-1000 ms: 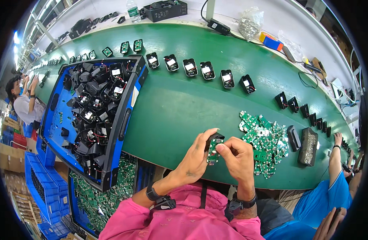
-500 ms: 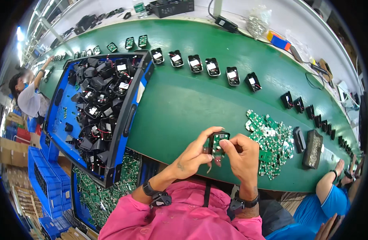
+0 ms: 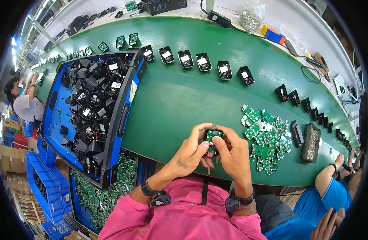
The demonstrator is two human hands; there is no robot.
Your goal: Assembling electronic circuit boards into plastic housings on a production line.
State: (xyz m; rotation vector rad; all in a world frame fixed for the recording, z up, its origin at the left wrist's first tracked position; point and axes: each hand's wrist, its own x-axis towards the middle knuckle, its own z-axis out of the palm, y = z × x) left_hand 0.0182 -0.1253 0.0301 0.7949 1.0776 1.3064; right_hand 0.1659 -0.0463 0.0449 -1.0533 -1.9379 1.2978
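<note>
Between my two hands, near the front edge of the green bench, is a small black plastic casing (image 3: 221, 131) with a green circuit board (image 3: 210, 135) in its open face. My left hand (image 3: 189, 153) grips the casing from the left, its thumb on the lower part of the board. From the other side my right hand (image 3: 235, 153) holds it too, the thumb pressed onto the board. A bit of red shows at the casing's lower end, beside the thumbs. The fingers hide most of the casing's sides and underside.
To the left, a blue tray (image 3: 56, 124) holds many black casings. A heap of green circuit boards (image 3: 268, 140) lies right of my hands, beside a black block (image 3: 296, 134) and a grey-brown block (image 3: 311, 143). A row of casings (image 3: 185, 59) curves along the bench; co-workers sit at both sides.
My right hand has closed around the casing's right side, its thumb shifting from above onto the board. The board now sits more squarely toward view. The whole scene has shifted slightly left.
</note>
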